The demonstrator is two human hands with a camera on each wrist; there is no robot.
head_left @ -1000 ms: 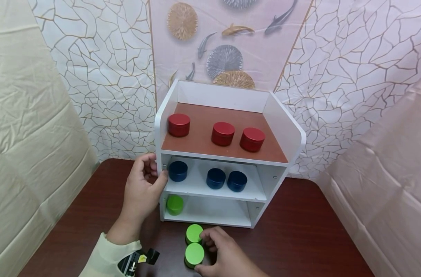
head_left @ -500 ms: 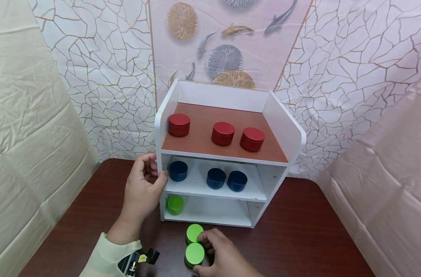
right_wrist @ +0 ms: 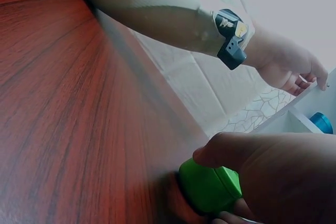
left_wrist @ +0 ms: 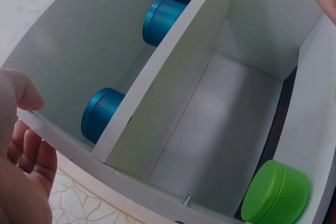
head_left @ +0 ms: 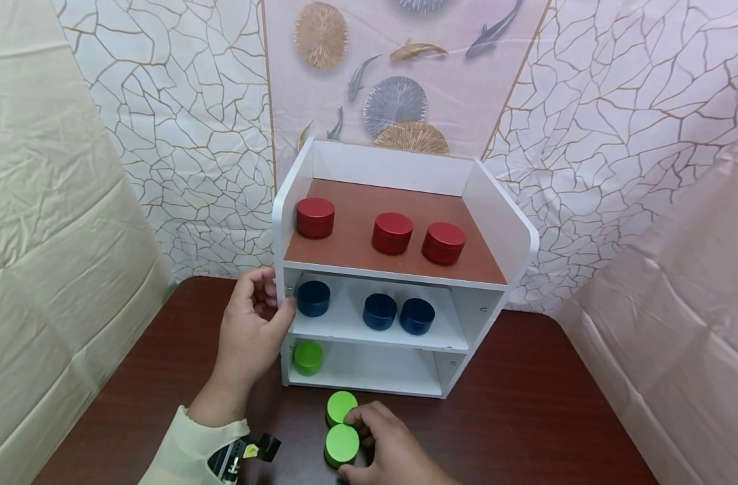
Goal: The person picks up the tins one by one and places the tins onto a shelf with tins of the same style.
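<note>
My left hand (head_left: pixel 247 333) grips the left side panel of a small white shelf unit (head_left: pixel 377 347), thumb at the front edge and fingers around the outside. Down on the table, my right hand (head_left: pixel 393 448) pinches the nearer round green tin (head_left: pixel 342 442) between thumb and fingers. In the right wrist view the thumb lies against that green tin (right_wrist: pixel 207 184). A second green tin (head_left: pixel 341 405) stands just behind it, close to my fingertips. Another green tin (left_wrist: pixel 275 192) sits at the left end of the bottom compartment.
Blue tins (head_left: pixel 313 299) stand on the middle shelf, one left and two near the centre. Red tins (head_left: pixel 315 217) stand on the brown top in a similar spread. The dark red table (head_left: pixel 526 404) extends on both sides; patterned cloth (head_left: pixel 193 135) hangs behind.
The right hand has shifted very slightly left around the nearer green tin. The left hand stays on the shelf panel, and the tins stay in place.
</note>
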